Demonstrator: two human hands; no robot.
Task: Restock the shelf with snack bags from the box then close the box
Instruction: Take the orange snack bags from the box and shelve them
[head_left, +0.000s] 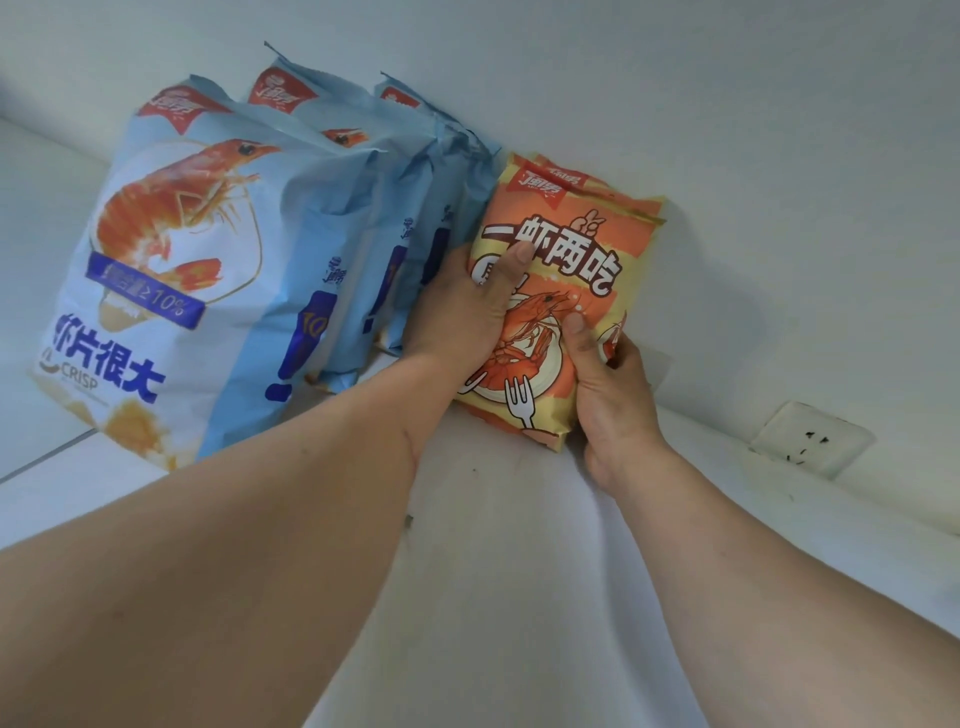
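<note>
Two bare forearms reach up from the lower edge across the white shelf (519, 571), a plain surface with a few small dark specks. The right hand (613, 400) clasps the lower right corner of an orange snack bag (566, 270), its thumb laid on the front and its other fingers (621, 353) curled round the right edge. The left hand (467, 306) presses against the bag's left side with its thumb stretched over the front; its remaining fingers are hidden behind the bag, so how far they close cannot be told. The orange bag stands upright on the shelf, puffed, with orange and pale yellow bands, large white characters outlined in dark brown, a red logo patch at the top, and a drawing of a prawn on a white plate with a fork. A second orange bag (597, 182) shows just behind it, only its top edge visible. Touching them on the left stands a row of larger blue snack bags (171, 270), one behind another, at least three; the front one is light blue and white with a big orange prawn, a blue band reading ≥10%, dark blue characters and the word CRISP. To the right, well apart from the bags, a white wall socket (810, 439) sits on the wall (727, 130) that rises behind the shelf.
</note>
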